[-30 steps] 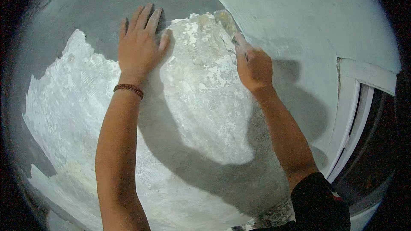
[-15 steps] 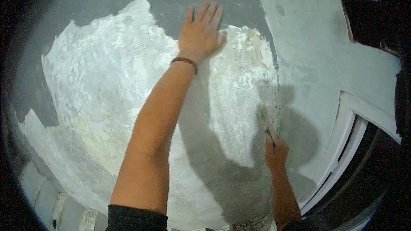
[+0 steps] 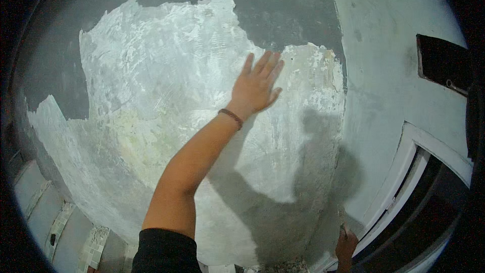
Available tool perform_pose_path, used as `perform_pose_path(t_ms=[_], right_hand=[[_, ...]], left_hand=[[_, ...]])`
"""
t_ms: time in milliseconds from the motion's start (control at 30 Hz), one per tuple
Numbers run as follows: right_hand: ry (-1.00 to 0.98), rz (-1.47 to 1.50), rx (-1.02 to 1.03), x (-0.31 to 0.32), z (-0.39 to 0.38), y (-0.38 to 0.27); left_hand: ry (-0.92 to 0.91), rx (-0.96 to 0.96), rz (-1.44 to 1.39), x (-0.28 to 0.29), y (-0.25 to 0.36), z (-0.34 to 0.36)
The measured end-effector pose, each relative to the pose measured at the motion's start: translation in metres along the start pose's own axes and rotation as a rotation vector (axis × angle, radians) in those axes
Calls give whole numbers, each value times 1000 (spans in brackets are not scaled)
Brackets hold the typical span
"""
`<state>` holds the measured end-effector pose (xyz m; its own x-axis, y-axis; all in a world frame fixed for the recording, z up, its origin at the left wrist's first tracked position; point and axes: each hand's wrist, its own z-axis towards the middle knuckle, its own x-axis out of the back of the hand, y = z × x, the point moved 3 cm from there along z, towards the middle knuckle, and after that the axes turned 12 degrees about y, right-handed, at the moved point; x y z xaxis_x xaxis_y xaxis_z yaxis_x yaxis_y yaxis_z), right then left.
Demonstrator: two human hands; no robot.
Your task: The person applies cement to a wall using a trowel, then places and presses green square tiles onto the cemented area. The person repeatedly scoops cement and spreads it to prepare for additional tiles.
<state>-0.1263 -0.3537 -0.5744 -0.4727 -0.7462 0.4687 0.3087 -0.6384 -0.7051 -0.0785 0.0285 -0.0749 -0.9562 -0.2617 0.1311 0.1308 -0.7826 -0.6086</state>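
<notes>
My left hand [image 3: 257, 87] lies flat on the wall, fingers together and pointing up, palm pressed on a white plastered patch [image 3: 166, 106]. A thin brown band circles that wrist. My right hand [image 3: 346, 245] is low at the bottom edge, closed around the handle of a scraper [image 3: 342, 221] whose narrow blade points up against the wall near the corner. Only the top of this hand shows. The white patch spreads across a grey wall [image 3: 283, 5] with ragged edges.
A pale side wall [image 3: 389, 71] meets the grey wall at a corner. A dark rectangular opening [image 3: 442, 63] sits high on the right. A white door or window frame [image 3: 404, 182] runs down the lower right. Tiled ledges [image 3: 60, 222] lie at the lower left.
My right hand has dropped with the scraper from the top of the patch to the bottom near the corner. My left hand stayed pressed on the wall while the view shifted up and left.
</notes>
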Motion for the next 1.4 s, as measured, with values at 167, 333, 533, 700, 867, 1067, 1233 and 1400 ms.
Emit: perform_pose_path(t_ms=[167,333,533,700,867,1067,1233,1400], right_hand=[[-163,-177,-131,17,-21,3],[59,-59,286,2,-14,-40],[-22,-60,323,-36,-27,-87],[-268,-230,263,-33,-57,-87],[-190,-94,525,-22,-65,-74],[-494,-105,386,-32,-51,-75],[-593,102,484,-70,-69,-84],[-780,119,565,-116,-111,-99]], left_hand=[[35,152,158,33,-63,-13],[63,167,178,45,-84,-12],[94,165,150,36,-75,11],[95,181,11,15,-62,-3],[127,246,-107,-5,-5,-61],[217,585,-501,27,156,-296],[-912,1147,-786,99,273,-531],[-1058,1521,-612,208,325,-674]])
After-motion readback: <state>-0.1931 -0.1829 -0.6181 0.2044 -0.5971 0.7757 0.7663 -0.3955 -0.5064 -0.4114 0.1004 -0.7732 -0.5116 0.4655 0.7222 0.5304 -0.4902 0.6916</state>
